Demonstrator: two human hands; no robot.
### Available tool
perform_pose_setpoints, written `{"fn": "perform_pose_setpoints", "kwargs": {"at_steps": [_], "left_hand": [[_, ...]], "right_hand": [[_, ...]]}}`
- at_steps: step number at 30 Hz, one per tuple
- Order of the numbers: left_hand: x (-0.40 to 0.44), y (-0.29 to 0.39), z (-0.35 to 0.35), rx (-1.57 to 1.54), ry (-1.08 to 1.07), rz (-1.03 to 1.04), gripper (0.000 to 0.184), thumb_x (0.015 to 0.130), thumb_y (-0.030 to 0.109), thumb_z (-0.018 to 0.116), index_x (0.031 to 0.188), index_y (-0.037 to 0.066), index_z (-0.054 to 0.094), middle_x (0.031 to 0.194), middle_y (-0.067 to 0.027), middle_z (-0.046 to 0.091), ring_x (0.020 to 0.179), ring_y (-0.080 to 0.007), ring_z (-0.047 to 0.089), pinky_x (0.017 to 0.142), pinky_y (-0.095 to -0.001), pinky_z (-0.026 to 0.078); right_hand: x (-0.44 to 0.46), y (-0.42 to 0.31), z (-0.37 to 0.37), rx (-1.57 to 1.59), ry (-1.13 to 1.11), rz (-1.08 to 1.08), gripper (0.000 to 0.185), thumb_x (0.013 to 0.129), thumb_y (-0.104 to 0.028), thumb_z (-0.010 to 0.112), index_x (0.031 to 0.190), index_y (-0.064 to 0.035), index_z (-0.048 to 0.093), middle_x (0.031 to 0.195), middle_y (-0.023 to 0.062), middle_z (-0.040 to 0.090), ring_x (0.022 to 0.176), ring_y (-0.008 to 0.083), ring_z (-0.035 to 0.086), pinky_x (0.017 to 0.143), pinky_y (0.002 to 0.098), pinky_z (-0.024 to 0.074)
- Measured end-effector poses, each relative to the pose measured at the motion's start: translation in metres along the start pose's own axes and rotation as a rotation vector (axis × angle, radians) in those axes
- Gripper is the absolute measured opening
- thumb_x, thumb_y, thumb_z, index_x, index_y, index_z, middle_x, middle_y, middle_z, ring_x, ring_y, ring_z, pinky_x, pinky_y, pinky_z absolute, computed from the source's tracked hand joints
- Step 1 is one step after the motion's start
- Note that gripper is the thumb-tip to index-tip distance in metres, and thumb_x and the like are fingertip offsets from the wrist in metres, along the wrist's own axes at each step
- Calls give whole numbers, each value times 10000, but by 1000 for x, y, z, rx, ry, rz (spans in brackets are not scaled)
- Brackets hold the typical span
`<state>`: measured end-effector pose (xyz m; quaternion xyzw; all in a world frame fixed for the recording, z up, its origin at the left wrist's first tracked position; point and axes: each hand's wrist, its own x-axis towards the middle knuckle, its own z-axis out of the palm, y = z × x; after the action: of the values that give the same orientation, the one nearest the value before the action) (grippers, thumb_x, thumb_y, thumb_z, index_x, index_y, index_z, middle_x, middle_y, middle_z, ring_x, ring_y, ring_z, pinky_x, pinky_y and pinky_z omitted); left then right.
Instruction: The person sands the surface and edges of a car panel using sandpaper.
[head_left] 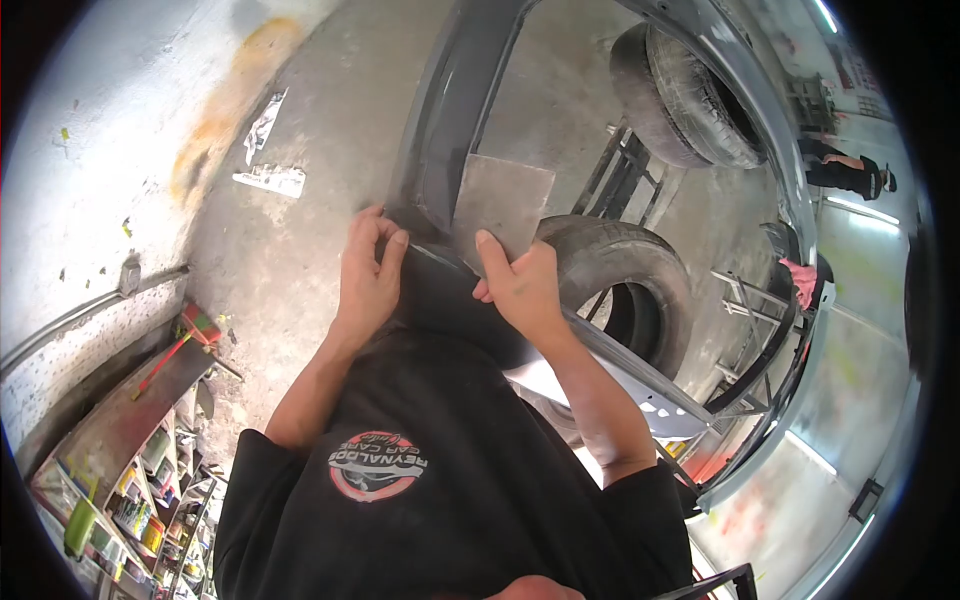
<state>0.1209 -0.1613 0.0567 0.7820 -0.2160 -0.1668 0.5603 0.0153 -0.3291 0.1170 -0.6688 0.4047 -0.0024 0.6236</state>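
Note:
My right hand (522, 287) grips a flat, stiff-looking grey sheet (505, 200) by its lower edge, thumb on top. The sheet is held up over the corner of a dark grey car body frame (440, 130). My left hand (372, 270) is at the left edge of that corner, its fingers curled and the thumb close to them. Whether something small lies between those fingers is hidden. Below both hands, the frame's dark lower part (440, 295) runs close against my black shirt.
A tyre (640, 260) lies inside the frame, with stacked tyres (690, 100) farther off. A pink cloth (800, 283) hangs on the frame's far side. A shelf unit (120, 400) with cans stands at lower left. Another person (845, 172) is at far right. Paper scraps (270, 180) lie on the floor.

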Motion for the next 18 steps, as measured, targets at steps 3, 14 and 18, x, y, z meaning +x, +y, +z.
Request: {"fn": "perform_pose_setpoints", "kwargs": {"at_steps": [3, 14, 18], "left_hand": [[0, -1, -1, 2, 12, 13, 104, 999, 85, 612, 990, -12, 577, 1169, -246, 585, 1303, -426, 523, 1062, -449, 414], [-1, -8, 0, -100, 23, -13, 102, 1023, 93, 581, 1012, -8, 573, 1148, -221, 599, 1304, -386, 533, 1064, -419, 405], [-1, -8, -1, -184, 16, -120, 131, 1052, 115, 544, 1024, -11, 560, 1188, -212, 614, 1321, -326, 530, 1063, -389, 399]], "right_hand": [[2, 1, 5, -9, 6, -17, 338, 984, -237, 667, 910, 93, 676, 649, 101, 665, 490, 165, 646, 467, 284, 512], [4, 8, 31, -39, 160, -154, 273, 962, -156, 643, 784, 51, 636, 574, 178, 604, 472, 292, 605, 502, 392, 458], [8, 16, 34, -97, 165, -137, 254, 960, -161, 644, 840, 63, 649, 629, 217, 629, 552, 347, 652, 550, 399, 484]]}}
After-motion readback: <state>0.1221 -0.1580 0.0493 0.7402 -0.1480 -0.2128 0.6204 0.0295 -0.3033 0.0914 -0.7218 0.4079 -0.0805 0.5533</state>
